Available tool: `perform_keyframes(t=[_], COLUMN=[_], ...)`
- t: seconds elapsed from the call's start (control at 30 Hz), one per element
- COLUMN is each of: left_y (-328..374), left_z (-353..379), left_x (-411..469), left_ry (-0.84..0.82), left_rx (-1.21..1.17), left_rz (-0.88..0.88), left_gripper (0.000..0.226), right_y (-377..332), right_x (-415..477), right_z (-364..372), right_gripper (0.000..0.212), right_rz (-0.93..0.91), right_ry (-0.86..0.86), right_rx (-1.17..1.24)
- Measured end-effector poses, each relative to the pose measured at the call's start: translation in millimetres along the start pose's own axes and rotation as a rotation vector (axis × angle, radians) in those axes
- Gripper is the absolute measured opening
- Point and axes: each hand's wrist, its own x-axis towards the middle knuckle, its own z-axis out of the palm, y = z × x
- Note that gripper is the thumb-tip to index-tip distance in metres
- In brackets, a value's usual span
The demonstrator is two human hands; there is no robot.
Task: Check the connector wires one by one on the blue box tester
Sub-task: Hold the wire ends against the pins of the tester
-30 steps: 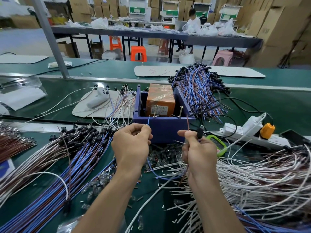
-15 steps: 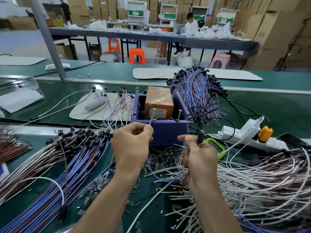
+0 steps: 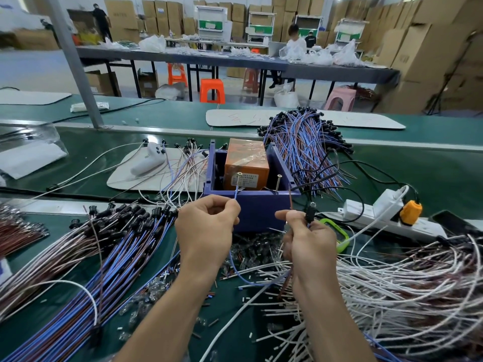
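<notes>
On the near left, a bundle of blue and brown wires (image 3: 104, 244) lay on the green bench, untested as far as one could judge. The left hand (image 3: 206, 228) pinched a blue wire (image 3: 235, 195) between thumb and forefinger, the other fingers curled. A second earlier its bare tip had stood below the rim of the blue box (image 3: 257, 207); by now it had been lifted to the foot of the left screw (image 3: 239, 180), touching it or very nearly. The box sat just beyond both hands, with an orange block (image 3: 247, 163) inside it.

The right screw (image 3: 279, 182) stood apart from the brown wire (image 3: 291, 201), whose tip had barely risen and was just right of it. The right hand (image 3: 311, 246) pinched that wire and also held the black connector (image 3: 310, 214).

So one contact looked made and the other was wanting; the test probably needed the brown tip carried left. White wires (image 3: 392, 283) were heaped on the near right.
</notes>
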Motion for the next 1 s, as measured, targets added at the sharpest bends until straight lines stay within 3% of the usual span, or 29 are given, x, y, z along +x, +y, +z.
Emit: perform_keyframes(t=[0.3,0.47,0.57,0.67,0.8,0.87,1.0], left_y=[-1,1,5,12,23,29,45], left_z=[1,1,0,5,7,1,-13], left_x=[0,-2,-9,-20,-26,-29,-34], left_ry=[-0.007,0.010,0.002,-0.128,-0.385,-0.451,-0.390], left_rx=[0.002,-0.018,-0.047,-0.056,-0.185,-0.265,-0.229], left_rz=[0.033,0.002,0.028,0.039,-0.119,-0.171,-0.173], left_gripper=[0.021,0.018,0.011,0.016,0.008,0.017,0.011], right_y=[1,-1,-6,-14,-27,-34,-49], right_x=[3,0,-9,-21,-28,-31,-37], right_z=[1,-4,-7,-4,-1,-3,-20], right_gripper=[0.027,0.028,0.030,0.029,0.028,0.035,0.039], right_rz=[0.012,0.044,0.049,0.101,0.197,0.216,0.198], right_ry=[-0.096,-0.044,-0.117,-0.276,-0.387,-0.437,-0.488], right_rx=[-0.061,0.034,0.070,0.117,0.186,0.161,-0.015])
